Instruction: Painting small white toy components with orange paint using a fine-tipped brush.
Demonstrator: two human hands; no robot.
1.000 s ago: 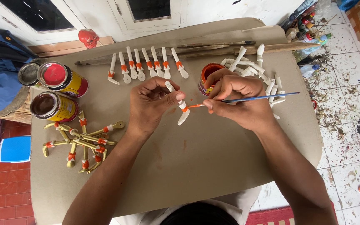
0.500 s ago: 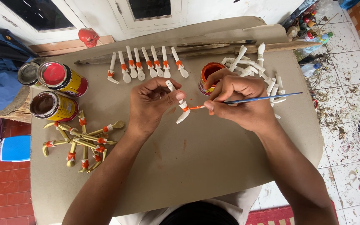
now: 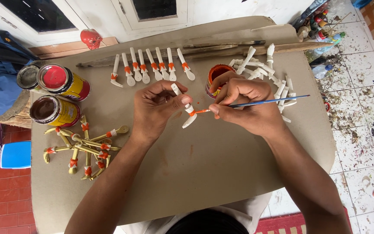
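Observation:
My left hand pinches a small white spoon-shaped piece with an orange band, held above a brown board. My right hand grips a thin blue-handled paintbrush; its orange-loaded tip touches the band on the piece. Just behind my right hand sits a small pot of orange paint. A row of several white pieces with orange bands lies at the far side of the board. A heap of unpainted white pieces lies to the right of the pot.
Three paint tins stand at the left: one with a red lid, an open brown one, a grey one. Gold pieces with orange bands lie below them. A long stick crosses the back. Tiled floor drops away right.
Both hands stay almost in place. The white piece has turned slightly in my left fingers while the brush tip stays on its orange band.

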